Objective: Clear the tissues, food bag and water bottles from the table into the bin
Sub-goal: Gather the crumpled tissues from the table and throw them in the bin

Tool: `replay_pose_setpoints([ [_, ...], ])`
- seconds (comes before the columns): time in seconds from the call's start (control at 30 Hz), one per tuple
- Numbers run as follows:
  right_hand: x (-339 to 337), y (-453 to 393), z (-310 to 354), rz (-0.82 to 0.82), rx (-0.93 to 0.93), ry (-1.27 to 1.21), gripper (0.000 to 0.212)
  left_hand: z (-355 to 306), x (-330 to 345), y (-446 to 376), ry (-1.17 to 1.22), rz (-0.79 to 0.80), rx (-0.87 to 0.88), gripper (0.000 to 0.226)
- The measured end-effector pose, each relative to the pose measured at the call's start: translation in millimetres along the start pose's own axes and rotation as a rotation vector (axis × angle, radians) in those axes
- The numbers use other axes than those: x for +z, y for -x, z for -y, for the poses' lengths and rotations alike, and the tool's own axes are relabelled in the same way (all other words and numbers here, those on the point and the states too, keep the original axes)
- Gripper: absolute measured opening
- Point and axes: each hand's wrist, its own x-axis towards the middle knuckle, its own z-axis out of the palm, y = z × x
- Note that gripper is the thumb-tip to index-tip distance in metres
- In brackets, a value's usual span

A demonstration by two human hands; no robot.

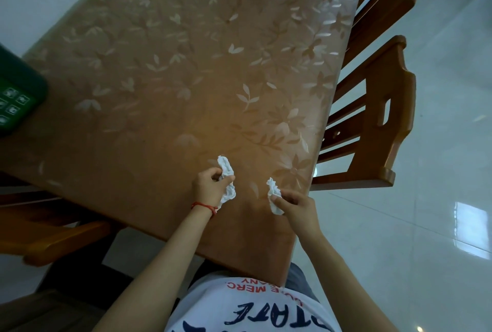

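Note:
My left hand (209,185) is closed around a crumpled white tissue (226,169), which sticks out above and below the fingers. A second white tissue (273,193) is pinched in my right hand (295,206), a little to the right. Both hands hover over the near right part of the wooden table (159,78), which has a clear cover with a leaf pattern. A dark green bin (18,97) with white symbols shows at the left edge, beside the table. No food bag or water bottle is in view.
Two wooden chairs (372,108) stand along the table's right side. Another wooden chair (48,236) sits at the lower left. A glossy pale tiled floor (426,225) spreads to the right.

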Motion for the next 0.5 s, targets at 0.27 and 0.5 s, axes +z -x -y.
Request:
replay_pose_setpoints([
  [0.27,11.5,1.6,8.9,0.094,-0.045,-0.039,0.013,9.9,-27.2,21.9,0.084,-0.102,0.009,0.034],
  [0.5,15.9,4.6,9.9,0.240,-0.114,0.034,0.004,25.7,-36.4,54.9,0.154,-0.269,-0.026,0.031],
])
